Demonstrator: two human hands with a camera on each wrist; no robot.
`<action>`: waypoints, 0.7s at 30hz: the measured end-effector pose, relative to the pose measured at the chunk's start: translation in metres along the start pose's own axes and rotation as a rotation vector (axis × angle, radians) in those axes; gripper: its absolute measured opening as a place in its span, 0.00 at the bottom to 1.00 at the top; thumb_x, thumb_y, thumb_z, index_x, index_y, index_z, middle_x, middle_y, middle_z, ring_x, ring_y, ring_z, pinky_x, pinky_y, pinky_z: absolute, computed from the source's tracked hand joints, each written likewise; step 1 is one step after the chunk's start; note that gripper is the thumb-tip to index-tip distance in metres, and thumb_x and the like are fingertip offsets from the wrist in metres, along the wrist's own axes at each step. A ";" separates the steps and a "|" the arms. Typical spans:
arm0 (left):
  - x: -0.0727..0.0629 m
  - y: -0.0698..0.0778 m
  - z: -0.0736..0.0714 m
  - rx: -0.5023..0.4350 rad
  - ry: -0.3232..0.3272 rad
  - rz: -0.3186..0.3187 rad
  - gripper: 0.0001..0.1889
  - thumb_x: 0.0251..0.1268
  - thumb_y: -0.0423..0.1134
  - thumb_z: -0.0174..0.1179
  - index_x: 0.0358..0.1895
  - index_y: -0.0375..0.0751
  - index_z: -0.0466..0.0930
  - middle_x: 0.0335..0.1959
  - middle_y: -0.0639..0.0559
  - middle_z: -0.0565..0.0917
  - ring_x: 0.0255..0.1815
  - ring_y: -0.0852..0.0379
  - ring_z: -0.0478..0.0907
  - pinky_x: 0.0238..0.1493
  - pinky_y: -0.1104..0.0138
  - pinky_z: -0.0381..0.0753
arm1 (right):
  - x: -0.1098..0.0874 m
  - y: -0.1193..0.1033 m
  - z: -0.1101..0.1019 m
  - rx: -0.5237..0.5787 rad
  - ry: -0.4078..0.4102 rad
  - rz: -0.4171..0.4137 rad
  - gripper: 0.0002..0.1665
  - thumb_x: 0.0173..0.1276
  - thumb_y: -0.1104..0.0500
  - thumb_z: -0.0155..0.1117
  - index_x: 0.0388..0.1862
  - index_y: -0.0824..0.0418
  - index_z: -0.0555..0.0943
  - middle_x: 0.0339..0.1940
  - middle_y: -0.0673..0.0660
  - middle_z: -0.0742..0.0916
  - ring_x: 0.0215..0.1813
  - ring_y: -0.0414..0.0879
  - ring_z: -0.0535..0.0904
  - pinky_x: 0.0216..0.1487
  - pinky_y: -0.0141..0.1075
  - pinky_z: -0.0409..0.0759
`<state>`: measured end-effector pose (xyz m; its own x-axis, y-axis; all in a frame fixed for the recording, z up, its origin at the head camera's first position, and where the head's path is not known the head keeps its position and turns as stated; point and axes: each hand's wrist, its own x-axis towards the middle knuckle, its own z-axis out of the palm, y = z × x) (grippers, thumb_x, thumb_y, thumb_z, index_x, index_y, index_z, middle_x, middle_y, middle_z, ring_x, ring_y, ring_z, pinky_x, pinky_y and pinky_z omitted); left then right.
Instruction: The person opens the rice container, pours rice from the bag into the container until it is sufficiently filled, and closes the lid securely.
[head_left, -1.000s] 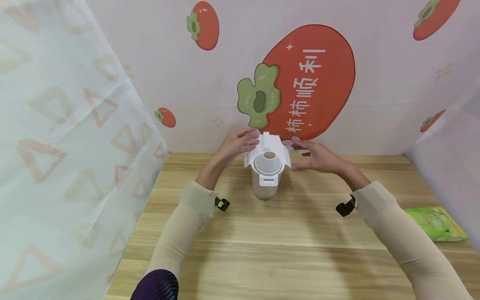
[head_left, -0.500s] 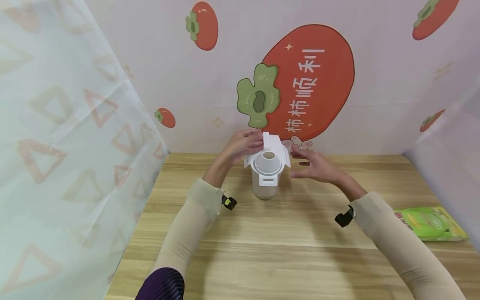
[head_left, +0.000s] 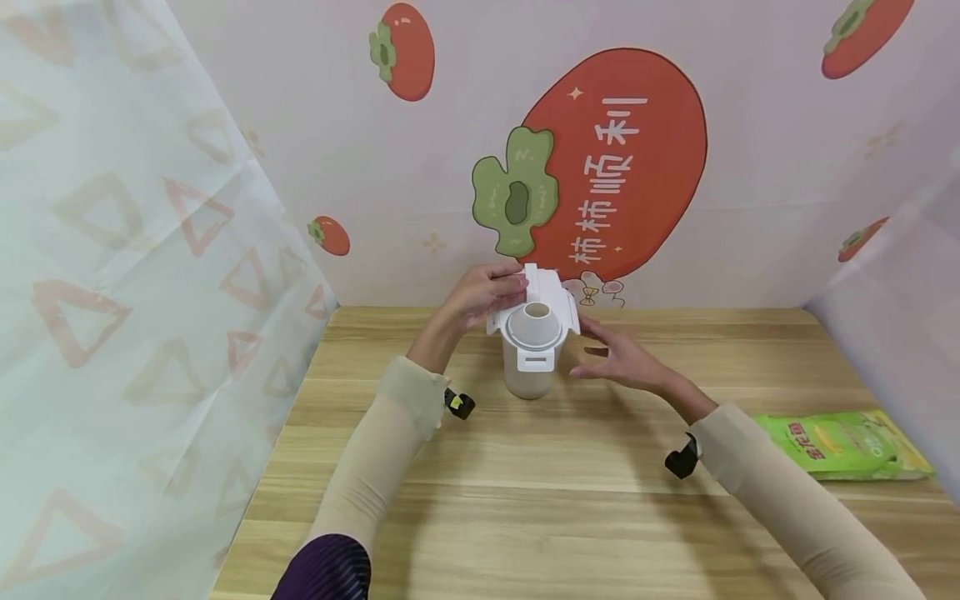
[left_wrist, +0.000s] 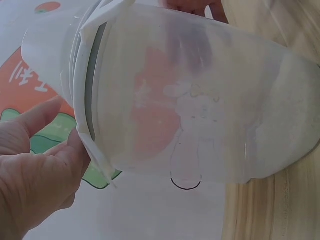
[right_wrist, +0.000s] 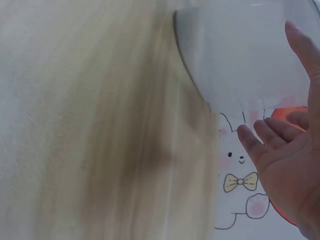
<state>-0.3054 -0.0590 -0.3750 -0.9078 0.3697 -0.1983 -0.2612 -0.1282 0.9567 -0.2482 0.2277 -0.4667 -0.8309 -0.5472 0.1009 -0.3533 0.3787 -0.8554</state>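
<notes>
A translucent plastic storage container (left_wrist: 225, 120) stands upright near the back of the table, milky and see-through in the left wrist view. Its white lid (head_left: 551, 292) has side latches and a cone-shaped spout (head_left: 536, 325) with a round hole on top. My left hand (head_left: 483, 296) touches the lid's left side, its fingers lying over the edge by the raised handle strip. In the left wrist view the fingertips meet the latch flap. My right hand (head_left: 626, 360) is beside the container's right side, fingers spread and loosely bent, with nothing held; in the right wrist view its palm faces the container wall.
A green and yellow plastic packet (head_left: 847, 446) lies at the right of the wooden table (head_left: 540, 517), partly behind my right sleeve. A wall (head_left: 420, 175) printed with persimmons rises close behind the container, and another wall (head_left: 150, 250) bounds the left.
My left hand has shifted right, further onto the lid. My right hand has come down and nearer, from lid height to beside the container's body. The container has stayed in place.
</notes>
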 end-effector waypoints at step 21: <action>0.007 -0.007 0.006 0.280 0.053 0.082 0.33 0.68 0.28 0.71 0.75 0.33 0.73 0.67 0.37 0.83 0.68 0.46 0.82 0.64 0.62 0.84 | 0.011 0.005 0.052 0.121 0.083 0.000 0.67 0.59 0.62 0.85 0.88 0.56 0.51 0.87 0.59 0.61 0.86 0.60 0.57 0.78 0.55 0.69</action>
<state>-0.3079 -0.0501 -0.3823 -0.9401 0.3186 -0.1217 -0.0923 0.1058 0.9901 -0.2365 0.1848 -0.4964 -0.8652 -0.4819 0.1383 -0.3030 0.2827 -0.9101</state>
